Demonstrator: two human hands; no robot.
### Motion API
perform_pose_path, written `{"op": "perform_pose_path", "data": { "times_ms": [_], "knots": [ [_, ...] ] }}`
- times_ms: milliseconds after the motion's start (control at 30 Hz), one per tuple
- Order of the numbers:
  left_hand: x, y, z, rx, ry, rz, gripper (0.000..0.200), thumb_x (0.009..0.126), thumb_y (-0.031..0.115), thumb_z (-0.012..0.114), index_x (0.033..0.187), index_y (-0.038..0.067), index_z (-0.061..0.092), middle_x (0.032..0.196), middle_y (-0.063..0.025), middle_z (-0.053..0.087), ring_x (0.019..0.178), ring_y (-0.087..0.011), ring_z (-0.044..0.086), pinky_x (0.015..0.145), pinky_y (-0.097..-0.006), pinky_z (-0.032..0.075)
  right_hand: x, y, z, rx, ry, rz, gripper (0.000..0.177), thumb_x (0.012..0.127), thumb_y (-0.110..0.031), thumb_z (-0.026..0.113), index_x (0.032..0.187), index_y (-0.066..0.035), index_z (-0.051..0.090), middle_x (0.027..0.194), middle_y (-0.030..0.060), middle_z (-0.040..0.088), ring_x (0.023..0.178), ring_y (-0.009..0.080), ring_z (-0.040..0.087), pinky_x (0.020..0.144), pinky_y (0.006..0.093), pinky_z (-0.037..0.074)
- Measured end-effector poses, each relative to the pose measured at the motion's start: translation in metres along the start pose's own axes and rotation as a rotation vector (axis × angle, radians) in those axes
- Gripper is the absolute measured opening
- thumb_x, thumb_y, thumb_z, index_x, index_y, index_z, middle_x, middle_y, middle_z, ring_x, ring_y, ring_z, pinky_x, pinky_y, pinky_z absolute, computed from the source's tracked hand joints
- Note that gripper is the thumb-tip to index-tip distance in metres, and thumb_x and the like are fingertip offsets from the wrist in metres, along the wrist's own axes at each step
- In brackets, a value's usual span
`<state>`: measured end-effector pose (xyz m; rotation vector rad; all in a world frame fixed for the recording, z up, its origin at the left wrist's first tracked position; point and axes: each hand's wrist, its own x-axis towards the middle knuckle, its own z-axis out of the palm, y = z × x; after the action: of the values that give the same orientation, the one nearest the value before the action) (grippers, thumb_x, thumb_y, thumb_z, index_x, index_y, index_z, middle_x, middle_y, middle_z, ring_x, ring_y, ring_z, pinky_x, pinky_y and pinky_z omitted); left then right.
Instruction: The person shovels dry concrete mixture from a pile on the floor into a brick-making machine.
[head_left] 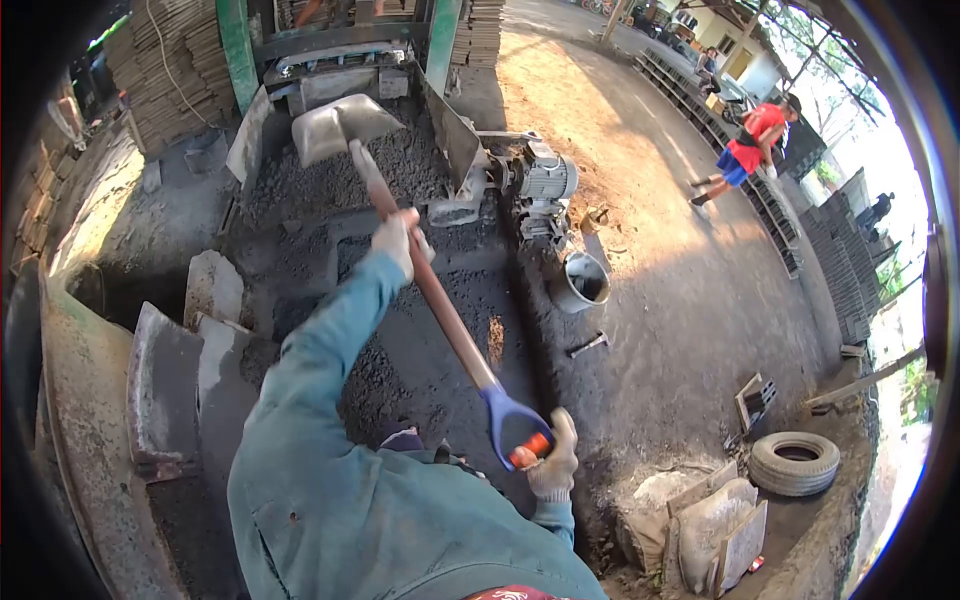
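A shovel (440, 310) with a metal blade, brown shaft and blue D-shaped handle stretches diagonally ahead of me. My gloved left hand (400, 243) is wrapped around the upper shaft, near the blade. At the other end, my gloved right hand (553, 460) grips the handle around its orange-red crossbar. The blade (340, 128) is over a hopper of dark, crumbly material (300, 180), and it carries no visible load. More loose dark material (380, 390) lies on the ground below the shaft.
An electric motor (546, 175) sits right of the hopper, with a bucket (580, 282) and hammer (590, 344) nearer. A tire (794, 464) lies at lower right. Metal plates (165, 380) stand at left. A person in red (755, 140) bends by long rows of stacked pieces (690, 105).
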<state>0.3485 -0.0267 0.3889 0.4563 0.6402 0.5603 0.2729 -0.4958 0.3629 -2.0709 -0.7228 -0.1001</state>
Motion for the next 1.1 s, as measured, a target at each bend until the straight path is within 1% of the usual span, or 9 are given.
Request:
{"op": "perform_pose_path", "data": {
  "times_ms": [67,133,200,267,400,467,567,800,1100],
  "knots": [
    [-0.07,-0.036,0.008,-0.01,-0.031,-0.104,0.019,0.094,0.017,0.062,0.086,0.012,0.046,0.067,-0.0004,0.047,0.053,-0.0152,0.048,0.049,-0.0366,0.047,-0.039,0.035,-0.01,-0.05,0.115,0.444,0.068,0.084,-0.014,0.077,0.143,-0.004,0.045,0.13,0.0192,0.06,0.116,0.0296,0.063,0.093,0.0416,0.055],
    [-0.112,-0.079,0.002,0.015,0.009,-0.124,0.019,0.092,0.013,0.064,0.087,0.008,0.046,0.067,-0.0014,0.047,0.053,-0.0172,0.049,0.051,-0.0411,0.051,-0.078,0.097,-0.028,0.823,0.305,0.946,0.054,0.082,0.002,0.069,0.133,-0.001,0.054,0.108,0.0143,0.067,0.087,0.0279,0.068,0.076,0.0396,0.058],
    [-0.144,-0.101,0.002,-0.001,0.046,-0.194,0.018,0.09,0.007,0.066,0.09,0.006,0.048,0.066,-0.0038,0.047,0.051,-0.0198,0.05,0.053,-0.0427,0.053,-0.133,0.195,-0.059,0.961,0.286,1.037,0.029,0.081,0.004,0.065,0.11,-0.002,0.064,0.082,0.0113,0.064,0.062,0.0265,0.061,0.059,0.0407,0.055],
    [-0.155,-0.113,0.002,-0.018,0.102,-0.22,0.021,0.087,0.006,0.07,0.088,0.007,0.049,0.067,-0.0063,0.053,0.048,-0.0224,0.054,0.054,-0.0468,0.054,-0.121,0.15,-0.107,1.161,0.153,1.26,0.007,0.082,-0.004,0.063,0.089,-0.001,0.063,0.07,0.0112,0.061,0.056,0.0269,0.059,0.054,0.0411,0.051],
    [-0.108,-0.1,-0.009,-0.063,0.071,-0.285,0.016,0.09,0.012,0.067,0.082,0.012,0.052,0.069,-0.0039,0.057,0.054,-0.0246,0.057,0.061,-0.0503,0.05,-0.075,0.095,-0.141,1.352,-0.233,1.036,0.03,0.08,-0.029,0.066,0.074,-0.001,0.058,0.065,0.015,0.059,0.057,0.0303,0.06,0.055,0.0423,0.051],
    [-0.067,-0.085,-0.009,-0.077,0.069,-0.311,0.018,0.089,0.014,0.066,0.079,0.012,0.052,0.068,-0.0027,0.056,0.053,-0.0244,0.057,0.062,-0.0503,0.049,-0.016,0.036,-0.128,1.267,-0.367,1.002,0.031,0.078,-0.035,0.065,0.07,-0.007,0.055,0.065,0.009,0.055,0.058,0.0243,0.052,0.056,0.0374,0.046],
    [-0.023,-0.067,-0.018,-0.169,0.05,-0.342,0.019,0.085,0.005,0.067,0.087,0.009,0.048,0.068,-0.0061,0.053,0.05,-0.0241,0.054,0.054,-0.049,0.05,0.008,0.032,-0.104,1.303,-0.279,1.015,0.029,0.077,-0.032,0.065,0.071,-0.006,0.056,0.064,0.01,0.055,0.058,0.0256,0.054,0.057,0.0389,0.047],
    [0.086,0.001,-0.021,-0.008,-0.031,-0.268,0.022,0.085,0.013,0.067,0.076,0.007,0.048,0.068,-0.0066,0.052,0.052,-0.026,0.055,0.059,-0.05,0.052,0.069,0.036,0.001,1.402,-0.082,1.049,0.024,0.076,-0.026,0.065,0.074,-0.003,0.059,0.062,0.0124,0.055,0.058,0.0287,0.058,0.059,0.0423,0.051],
    [0.243,0.139,0.005,0.219,-0.056,0.03,0.022,0.087,0.016,0.067,0.075,0.008,0.05,0.064,-0.0116,0.053,0.056,-0.0301,0.054,0.06,-0.0485,0.052,0.235,-0.078,0.16,1.417,-0.019,0.968,0.016,0.091,-0.021,0.063,0.097,-0.006,0.061,0.071,0.0073,0.056,0.061,0.0242,0.055,0.059,0.0394,0.049]
  ]
}}
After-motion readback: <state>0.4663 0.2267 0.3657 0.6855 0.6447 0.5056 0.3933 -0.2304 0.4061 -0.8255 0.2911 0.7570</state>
